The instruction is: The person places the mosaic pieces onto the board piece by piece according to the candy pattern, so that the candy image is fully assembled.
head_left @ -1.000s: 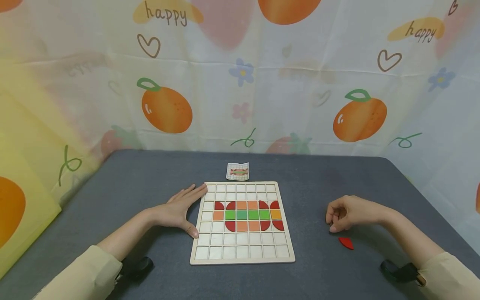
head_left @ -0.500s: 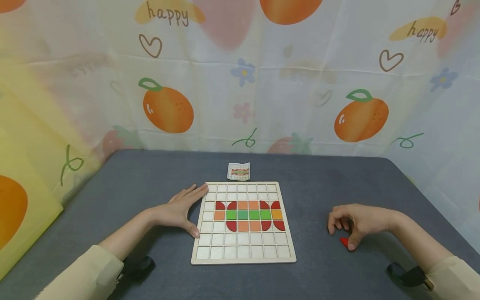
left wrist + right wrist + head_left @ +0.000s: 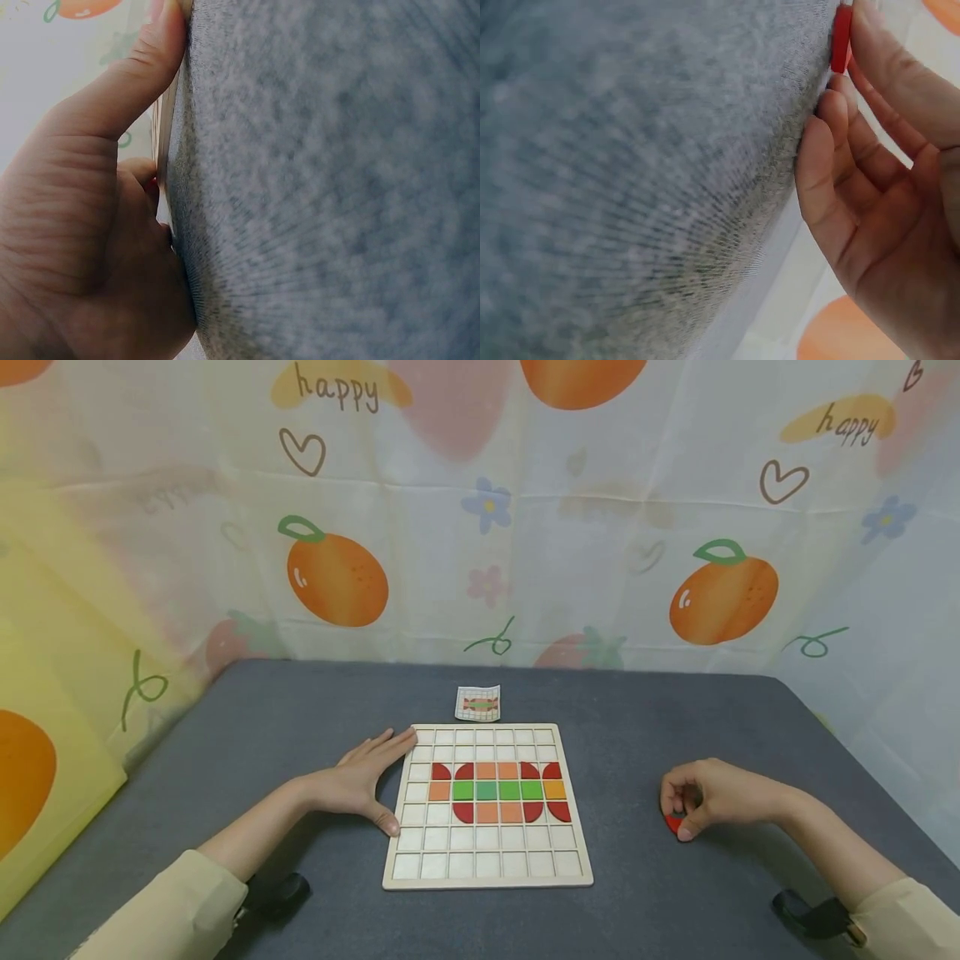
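A white gridded board (image 3: pixel 483 838) lies on the table and holds several flat pieces: green squares, a teal square (image 3: pixel 486 790), salmon squares, an orange square (image 3: pixel 553 789) and dark red quarter circles. Fingers and thumb spread, my left hand (image 3: pixel 348 787) rests against the board's left edge, thumb lower and fingertips at the upper corner. To the right of the board, my right hand (image 3: pixel 731 793) pinches a red quarter-circle piece (image 3: pixel 672 823) between thumb and forefinger, low over the table. In the right wrist view, the red piece (image 3: pixel 841 39) stands at the thumb tip, its far side hidden.
Just behind the board lies a small printed card (image 3: pixel 477 703) with a coloured grid pattern. A dark grey cloth (image 3: pixel 600 710) covers the table, and a curtain (image 3: pixel 435 568) printed with fruit hangs along its back.
My right hand came down onto the red quarter circle lying on the table, took it between thumb and forefinger, and shifted it slightly left and away from me. My left hand kept its place.
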Demonstrator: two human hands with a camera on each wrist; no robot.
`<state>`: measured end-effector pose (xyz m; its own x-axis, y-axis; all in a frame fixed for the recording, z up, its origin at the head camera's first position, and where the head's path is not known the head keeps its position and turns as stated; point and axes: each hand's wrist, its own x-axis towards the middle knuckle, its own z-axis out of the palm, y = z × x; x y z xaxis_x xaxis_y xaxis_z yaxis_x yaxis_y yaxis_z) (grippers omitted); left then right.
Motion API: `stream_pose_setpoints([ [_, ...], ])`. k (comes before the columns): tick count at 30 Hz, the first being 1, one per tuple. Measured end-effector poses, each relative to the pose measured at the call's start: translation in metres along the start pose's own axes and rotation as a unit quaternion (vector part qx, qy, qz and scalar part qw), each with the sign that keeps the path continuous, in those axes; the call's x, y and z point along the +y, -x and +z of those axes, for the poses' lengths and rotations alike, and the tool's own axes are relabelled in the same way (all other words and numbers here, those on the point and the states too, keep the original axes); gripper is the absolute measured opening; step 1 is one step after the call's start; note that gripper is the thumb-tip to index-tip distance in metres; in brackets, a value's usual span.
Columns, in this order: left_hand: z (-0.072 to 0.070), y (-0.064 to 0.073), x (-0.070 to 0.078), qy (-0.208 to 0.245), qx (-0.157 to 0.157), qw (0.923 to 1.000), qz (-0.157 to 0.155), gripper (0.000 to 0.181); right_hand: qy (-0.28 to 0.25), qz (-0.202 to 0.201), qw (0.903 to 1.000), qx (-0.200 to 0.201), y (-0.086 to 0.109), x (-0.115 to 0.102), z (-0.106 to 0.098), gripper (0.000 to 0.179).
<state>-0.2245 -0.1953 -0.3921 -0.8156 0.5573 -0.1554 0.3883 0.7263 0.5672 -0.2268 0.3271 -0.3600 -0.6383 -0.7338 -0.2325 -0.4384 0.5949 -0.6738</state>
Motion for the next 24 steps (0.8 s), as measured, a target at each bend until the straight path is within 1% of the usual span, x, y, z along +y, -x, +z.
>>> stream_pose_setpoints([
  [5,0.0,0.0,0.0,0.0,-0.002,1.0,0.0,0.129,0.029,0.023,0.999,0.026,-0.006,-0.007,0.002,0.02],
  [8,0.0,0.0,0.0,-0.002,-0.001,1.0,-0.002,0.129,0.042,0.028,0.9978,0.043,-0.013,-0.011,0.004,0.017],
  [12,0.0,0.0,0.0,-0.003,0.0,1.0,-0.002,0.129,0.048,0.03,0.9972,0.049,-0.023,-0.016,0.007,0.014],
  [17,0.0,0.0,0.0,-0.002,0.001,1.0,-0.001,0.129,0.011,0.037,0.9979,0.052,-0.039,-0.029,0.011,0.009],
  [19,0.0,0.0,-0.001,-0.002,-0.001,1.0,-0.004,0.129,-0.004,0.032,0.9978,0.058,-0.046,-0.035,0.014,0.01],
  [24,0.001,-0.001,-0.001,0.0,-0.001,1.0,-0.007,0.129,0.001,0.005,0.9957,0.092,-0.069,-0.052,0.023,0.012],
])
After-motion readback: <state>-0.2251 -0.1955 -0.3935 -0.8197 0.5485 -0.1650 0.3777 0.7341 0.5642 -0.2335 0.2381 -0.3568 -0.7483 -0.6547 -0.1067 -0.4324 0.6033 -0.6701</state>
